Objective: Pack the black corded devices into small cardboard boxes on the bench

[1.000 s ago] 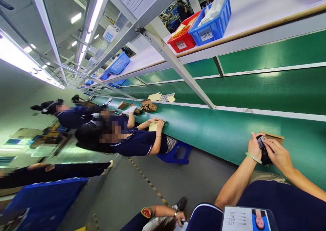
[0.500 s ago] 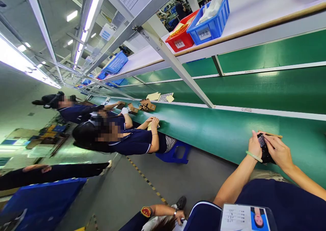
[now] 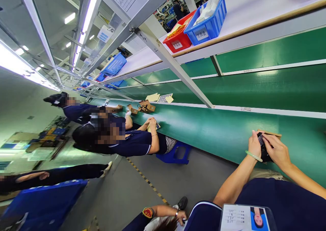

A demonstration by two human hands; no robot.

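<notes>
At the right of the head view, near the front edge of the green workbench (image 3: 224, 129), both hands hold a small black block with a printed label (image 3: 261, 141). My left hand (image 3: 254, 146), with a pale green bangle on its wrist, has its fingers closed on the block's left side. The fingers of my right hand (image 3: 278, 152) are pinched at its right side. Black material hangs below the block between the hands; its shape is partly covered. Just behind the fingers is a brown cardboard box (image 3: 272, 134), mostly hidden.
A blue bin (image 3: 206, 23) with white gloves and a red bin (image 3: 178, 35) stand on the shelf above. A slanted metal post (image 3: 178, 71) meets the bench. Co-workers (image 3: 137, 141) sit along the left, near open cardboard boxes (image 3: 147, 106) and a blue stool (image 3: 175, 153).
Both hands stay in place around the black block, which has turned slightly, so its label shows less. The nearest co-worker's hands and the person walking at left have shifted a little.
</notes>
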